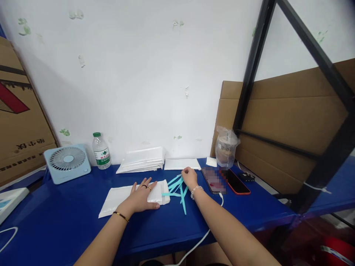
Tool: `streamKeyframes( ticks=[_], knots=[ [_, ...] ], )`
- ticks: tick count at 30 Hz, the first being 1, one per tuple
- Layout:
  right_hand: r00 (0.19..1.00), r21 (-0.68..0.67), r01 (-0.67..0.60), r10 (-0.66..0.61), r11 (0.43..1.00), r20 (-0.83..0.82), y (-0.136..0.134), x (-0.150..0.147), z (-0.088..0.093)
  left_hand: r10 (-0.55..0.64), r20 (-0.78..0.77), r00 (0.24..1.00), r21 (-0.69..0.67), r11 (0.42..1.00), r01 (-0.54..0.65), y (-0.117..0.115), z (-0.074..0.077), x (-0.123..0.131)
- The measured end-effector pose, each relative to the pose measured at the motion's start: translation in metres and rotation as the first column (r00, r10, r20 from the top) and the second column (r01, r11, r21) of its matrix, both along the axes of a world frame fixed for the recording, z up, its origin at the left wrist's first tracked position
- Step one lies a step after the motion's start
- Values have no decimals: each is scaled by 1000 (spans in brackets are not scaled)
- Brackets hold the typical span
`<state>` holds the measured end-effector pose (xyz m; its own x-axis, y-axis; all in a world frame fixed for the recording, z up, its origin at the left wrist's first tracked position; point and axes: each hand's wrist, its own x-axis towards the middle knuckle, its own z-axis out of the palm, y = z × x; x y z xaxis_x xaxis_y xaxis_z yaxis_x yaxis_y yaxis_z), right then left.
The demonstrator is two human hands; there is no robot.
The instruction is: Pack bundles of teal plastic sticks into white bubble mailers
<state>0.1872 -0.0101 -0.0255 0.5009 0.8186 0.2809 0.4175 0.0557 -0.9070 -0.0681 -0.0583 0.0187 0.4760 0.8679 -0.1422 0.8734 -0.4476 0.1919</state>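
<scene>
My left hand (142, 195) lies flat with fingers spread on a white padded envelope (119, 197) on the blue table (69, 225). My right hand (190, 176) is curled in a loose fist just right of the envelope's end, fingers closed at the top of several teal paper strips (177, 188) that fan out on the table. What it pinches, if anything, is hidden. A stack of white envelopes (142, 159) lies behind, near the wall, with one flat white envelope (181, 164) beside it.
A small light-blue fan (67, 162) and a water bottle (101, 150) stand at the back left. Two phones (226, 181) and a bagged drink cup (225, 149) sit at the right. Cardboard sheets and a black metal frame (251, 70) stand to the right. A white cable (199, 240) hangs off the front edge.
</scene>
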Motion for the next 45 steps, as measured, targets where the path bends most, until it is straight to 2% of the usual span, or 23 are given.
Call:
streamKeyframes(
  ticks=[5, 7, 8, 9, 11, 13, 14, 18, 21, 23, 25, 28, 30, 33, 34, 35, 39, 42, 45],
  knots=[
    [991, -60, -125, 127, 990, 47, -14, 5, 11, -5, 32, 999, -65, 998, 7, 3, -8, -4],
    [974, -33, -184, 187, 982, 127, -25, 5, 20, -12, 41, 999, -66, 998, 14, 3, -10, -7],
    [946, -14, -255, 253, 967, 204, -31, 3, 24, -15, 42, 999, -65, 998, 18, 3, -10, -7],
    [889, -9, -358, 343, 934, 304, -38, 1, 28, -20, 41, 999, -64, 998, 23, 3, -10, -7],
    [689, -67, -568, 519, 820, 506, -50, -5, 32, -22, 33, 999, -61, 998, 24, 3, -11, -5],
    [516, -149, -656, 584, 740, 627, -58, -11, 34, -9, 22, 1000, -57, 998, 10, 4, -12, -5],
    [473, -176, -661, 588, 729, 657, -60, -13, 34, 3, 18, 1000, -58, 998, -2, 4, -12, -6],
    [461, -191, -663, 596, 724, 658, -54, -4, 41, 57, 13, 998, -88, 995, -56, 10, -11, -25],
    [481, -136, -693, 595, 708, 644, -46, 17, 53, 118, -18, 993, -106, 987, -119, 14, -6, -46],
    [499, -127, -704, 614, 699, 612, -42, 32, 60, 171, -26, 985, -69, 983, -173, 16, 0, -50],
    [531, -129, -702, 636, 700, 561, -42, 45, 66, 182, 33, 983, -13, 983, -181, 17, 8, -40],
    [551, -142, -723, 689, 676, 471, -49, 59, 71, 81, 209, 975, 18, 996, -86, 18, 13, 4],
    [505, -197, -763, 758, 616, 412, -58, 64, 70, 84, 216, 973, 13, 996, -89, 19, 10, 43],
    [406, -307, -791, 829, 530, 386, -72, 58, 58, 153, 166, 974, 78, 983, -168, 23, -2, 94],
    [387, -321, -785, 824, 530, 413, -75, 53, 52, 149, 162, 975, 101, 981, -167, 25, -6, 104],
    [386, -315, -771, 800, 553, 459, -77, 46, 45, 124, 162, 979, 114, 983, -144, 27, -10, 112],
    [468, -212, -686, 644, 697, 605, -75, 15, 22, 5, 169, 986, 108, 994, -24, 31, -16, 115],
    [529, -169, -658, 611, 733, 590, -66, 14, 28, -57, 186, 981, 98, 994, 39, 29, -14, 104],
    [628, -136, -589, 557, 797, 543, -51, 39, 47, -134, 236, 963, 75, 990, 119, 20, -10, 94]
  ],
)
